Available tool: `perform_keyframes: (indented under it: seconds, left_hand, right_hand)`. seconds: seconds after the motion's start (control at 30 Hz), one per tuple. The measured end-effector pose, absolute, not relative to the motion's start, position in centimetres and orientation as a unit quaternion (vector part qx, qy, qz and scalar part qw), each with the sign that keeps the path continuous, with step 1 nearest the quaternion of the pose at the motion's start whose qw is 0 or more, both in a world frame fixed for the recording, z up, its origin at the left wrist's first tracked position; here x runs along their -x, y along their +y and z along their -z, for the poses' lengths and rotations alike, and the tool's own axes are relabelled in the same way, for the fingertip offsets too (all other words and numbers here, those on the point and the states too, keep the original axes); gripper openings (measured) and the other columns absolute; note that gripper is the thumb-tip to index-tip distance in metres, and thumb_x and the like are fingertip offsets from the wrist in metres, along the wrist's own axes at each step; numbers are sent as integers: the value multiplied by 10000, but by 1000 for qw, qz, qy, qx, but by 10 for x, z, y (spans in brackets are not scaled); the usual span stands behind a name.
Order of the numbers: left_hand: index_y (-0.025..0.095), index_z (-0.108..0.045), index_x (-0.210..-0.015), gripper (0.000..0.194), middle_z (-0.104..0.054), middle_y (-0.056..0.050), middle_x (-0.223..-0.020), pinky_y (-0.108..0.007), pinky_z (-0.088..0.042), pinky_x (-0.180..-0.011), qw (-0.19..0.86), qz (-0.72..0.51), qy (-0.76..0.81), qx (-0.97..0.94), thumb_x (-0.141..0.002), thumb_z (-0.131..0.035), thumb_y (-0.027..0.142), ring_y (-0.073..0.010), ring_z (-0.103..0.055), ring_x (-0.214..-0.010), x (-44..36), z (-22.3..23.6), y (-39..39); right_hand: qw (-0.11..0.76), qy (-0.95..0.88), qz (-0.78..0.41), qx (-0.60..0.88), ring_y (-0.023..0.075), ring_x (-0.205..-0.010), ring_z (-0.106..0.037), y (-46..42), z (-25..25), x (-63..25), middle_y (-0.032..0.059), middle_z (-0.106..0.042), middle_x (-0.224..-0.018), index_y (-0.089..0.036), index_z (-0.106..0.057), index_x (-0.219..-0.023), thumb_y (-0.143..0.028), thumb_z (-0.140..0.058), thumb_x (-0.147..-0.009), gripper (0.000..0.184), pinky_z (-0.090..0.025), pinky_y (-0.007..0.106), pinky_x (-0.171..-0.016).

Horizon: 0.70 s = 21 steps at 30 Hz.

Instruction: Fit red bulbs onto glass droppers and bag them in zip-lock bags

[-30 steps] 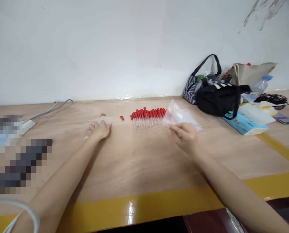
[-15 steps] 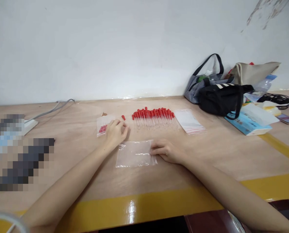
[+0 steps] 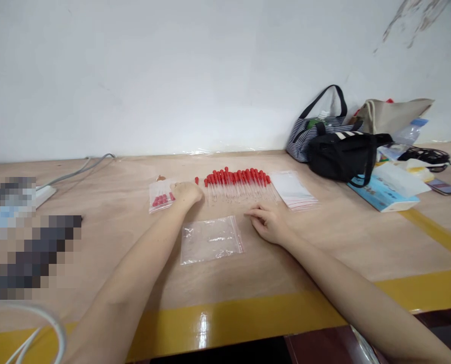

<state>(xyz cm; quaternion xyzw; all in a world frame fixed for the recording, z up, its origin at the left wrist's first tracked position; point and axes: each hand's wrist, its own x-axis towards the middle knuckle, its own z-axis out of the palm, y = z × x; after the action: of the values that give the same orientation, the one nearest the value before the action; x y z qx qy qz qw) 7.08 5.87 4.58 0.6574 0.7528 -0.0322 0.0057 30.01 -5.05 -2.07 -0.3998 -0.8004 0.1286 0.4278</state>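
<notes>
My left hand [image 3: 188, 193] is above the table, beside a small clear bag holding several red rubber bulbs [image 3: 160, 200]. Its fingers are mostly hidden by the back of the hand. A loose red bulb [image 3: 197, 180] lies just beyond it. To its right is a row of droppers [image 3: 240, 184], thin clear tubes with red bulbs pointing toward the wall. A clear zip bag [image 3: 211, 240] lies flat in front of me, with nothing visible inside. My right hand [image 3: 269, 223] rests right of this bag, apart from it, fingers stretched out and partly spread, holding nothing I can see.
A stack of zip bags [image 3: 294, 190] lies right of the droppers. Farther right are a blue tissue box [image 3: 386, 194], a black bag [image 3: 339, 156], a striped bag [image 3: 299, 139] and a phone [image 3: 445, 186]. A white cable [image 3: 58, 328] loops at the lower left.
My right hand has moved off the flat zip bag, to the right and slightly away from me. My left hand has shifted a little farther toward the wall and turned, hiding its fingers.
</notes>
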Motion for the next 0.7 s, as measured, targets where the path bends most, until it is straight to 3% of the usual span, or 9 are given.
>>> perform_keyframes:
  seconds: [0.1,0.27,0.33,0.53,0.63,0.7]
  left_hand:
    - [110,-651,-823,382,-617,-190,-942,-431,-333,-809,-59,-44,714,-696,-823,-369,369,-344,-509,-979,-69,-54,34]
    - [121,-586,-854,283,-580,-130,-889,-403,-355,-768,-113,-101,498,-854,-852,-356,284,-260,-499,-875,-80,-53,-28]
    - [119,-572,-847,262,-568,-121,-880,-403,-356,-758,-115,-96,448,-882,-856,-356,266,-252,-493,-860,-88,-46,-46]
    - [133,-556,-849,248,-550,-106,-872,-403,-390,-771,-50,-126,384,-913,-864,-358,282,-246,-491,-873,-95,-36,-63]
    - [147,-497,-1099,348,-535,-116,-1071,-387,-403,-867,62,-137,342,-928,-863,-401,385,-239,-479,-1026,-76,-37,-65]
    - [195,-341,-1297,514,-437,-115,-1277,-387,-384,-935,121,-118,298,-939,-852,-426,437,-242,-413,-1168,-58,-34,-66]
  right_hand:
    - [479,-707,-249,457,129,-639,-532,-49,19,-294,34,-583,-735,-189,-632,-890,-227,-537,-765,162,-454,279,-580]
    - [520,-537,-524,409,97,-645,-566,-52,7,-283,35,-610,-944,-231,-493,-1126,-377,-642,-707,468,-458,250,-581]
    - [515,-517,-570,377,86,-615,-561,-56,4,-280,30,-619,-946,-237,-484,-1115,-394,-652,-702,473,-450,241,-569]
    - [566,-477,-569,358,102,-672,-585,-58,4,-274,7,-644,-835,-221,-499,-927,-425,-667,-680,363,-458,251,-631]
    - [594,-454,-526,406,94,-583,-551,-52,2,-284,-10,-628,-720,-210,-501,-879,-463,-666,-655,376,-442,242,-573]
    - [631,-422,-475,445,80,-523,-508,-46,2,-295,-23,-605,-681,-210,-499,-830,-484,-643,-663,352,-418,227,-524]
